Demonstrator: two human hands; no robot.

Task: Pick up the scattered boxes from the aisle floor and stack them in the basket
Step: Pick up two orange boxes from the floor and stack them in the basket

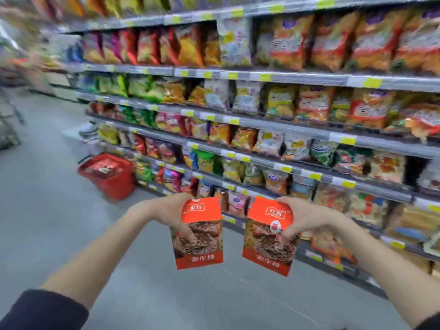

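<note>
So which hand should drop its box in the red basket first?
Probably the left hand: its box is on the side of the red basket, which sits ahead to the left. The right hand would have to cross over.

The grey floor (47,234) is running down a supermarket aisle toward the upper left, smooth and catching a soft, even light. Along the right a tall bank of grey metal shelves (273,126) is rising tier over tier — every tier is carrying packed rows of bright snack bags (331,41), and yellow price tags (347,141) are sitting along the front rails. The far end of the aisle (14,67) is dissolving into blur, its details too smeared to tell.
</note>
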